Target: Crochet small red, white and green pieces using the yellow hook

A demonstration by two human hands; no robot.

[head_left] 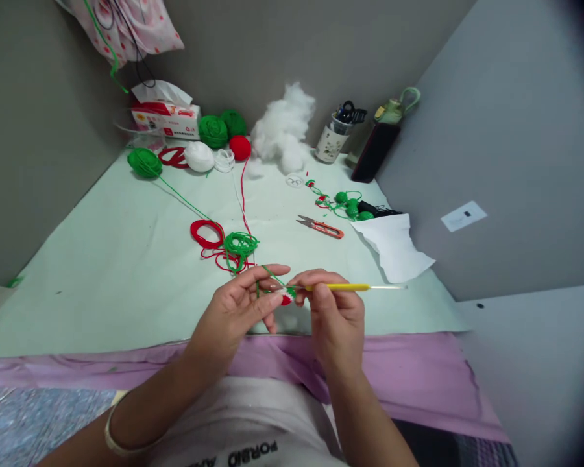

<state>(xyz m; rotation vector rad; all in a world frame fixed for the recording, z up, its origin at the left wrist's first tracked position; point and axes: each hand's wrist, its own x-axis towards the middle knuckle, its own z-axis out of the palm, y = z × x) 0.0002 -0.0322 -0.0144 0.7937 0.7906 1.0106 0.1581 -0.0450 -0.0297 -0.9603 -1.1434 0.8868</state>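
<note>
Between my hands, above the front of the table, is a small crocheted piece [286, 298] in red, white and green. My left hand [241, 299] pinches its left side, and green yarn runs up over the raised index finger. My right hand [335, 308] is closed around the yellow handle of a crochet hook [343, 287]. The hook's thin metal end points left and meets the top of the crocheted piece; whether a loop sits on it is too small to tell. Just beyond my left hand lie a loose green yarn coil [240, 244] and a red yarn coil [207, 233].
Thread snips [320, 227] and torn white paper [394, 246] lie to the right. Small green crocheted balls [352, 207] sit behind them. Along the back stand yarn balls [213, 132], a tissue pack [166, 117], white stuffing [285, 130], a pen cup [331, 139] and a bottle [377, 146].
</note>
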